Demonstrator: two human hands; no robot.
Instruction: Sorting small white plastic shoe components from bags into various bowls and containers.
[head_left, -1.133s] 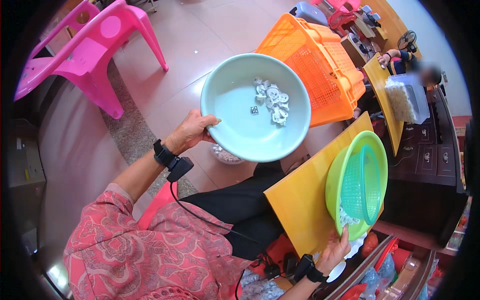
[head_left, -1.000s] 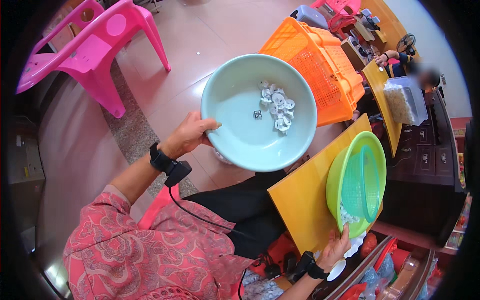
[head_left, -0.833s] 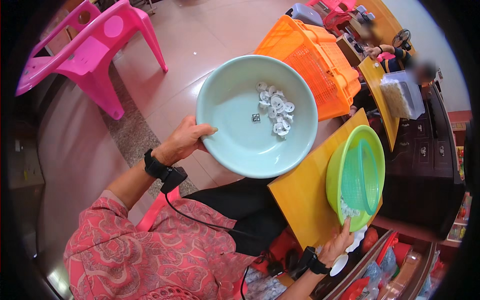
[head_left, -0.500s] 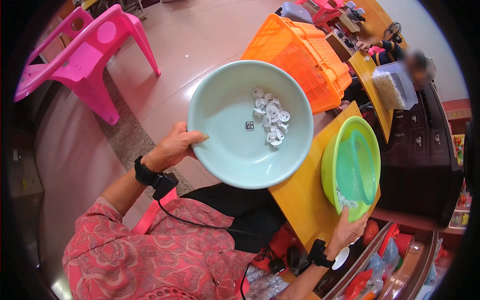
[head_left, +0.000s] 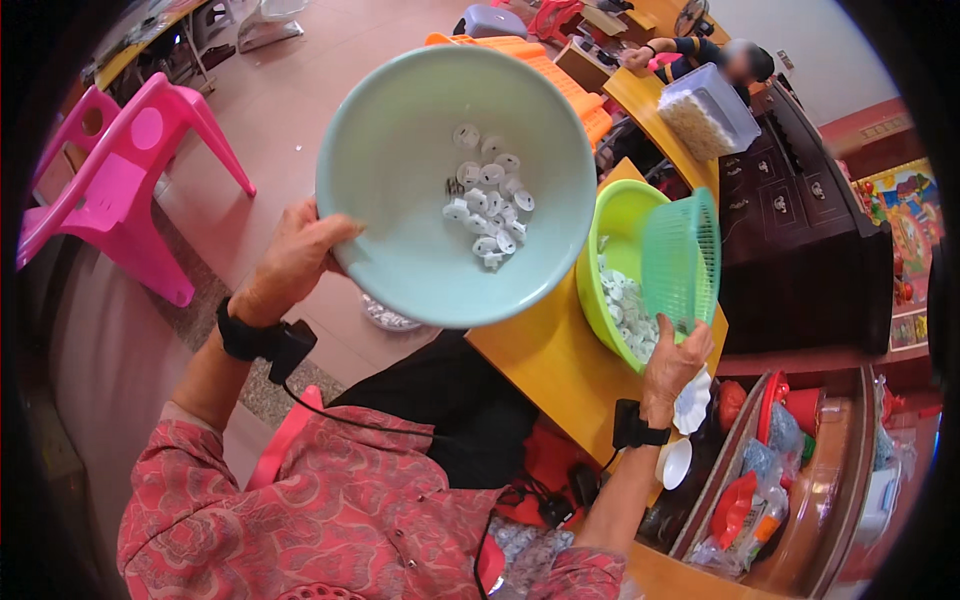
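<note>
My left hand [head_left: 290,258] grips the left rim of a pale blue-green basin [head_left: 390,150], thumb inside. The basin is raised and tilted, with a cluster of small round white plastic pieces [head_left: 488,200] in it. To its right, my right hand [head_left: 677,368] is closed on the lower edge of a teal slotted basket [head_left: 680,255]. That basket stands tilted at the right side of a lime-green basin [head_left: 603,300]. More white plastic pieces [head_left: 628,310] lie inside the lime-green basin, beside the basket.
The lime-green basin rests on a yellow wooden table [head_left: 535,345]. Small white dishes [head_left: 675,462] sit near my right wrist. An orange crate [head_left: 560,75] stands behind, a pink chair [head_left: 130,180] at left. A drawer [head_left: 790,490] holds bags; another person [head_left: 690,60] sits far right.
The blue-green basin has moved up and left, and its white pieces have shifted inside. My right hand has moved the teal basket toward the right side of the lime-green basin, exposing more pieces.
</note>
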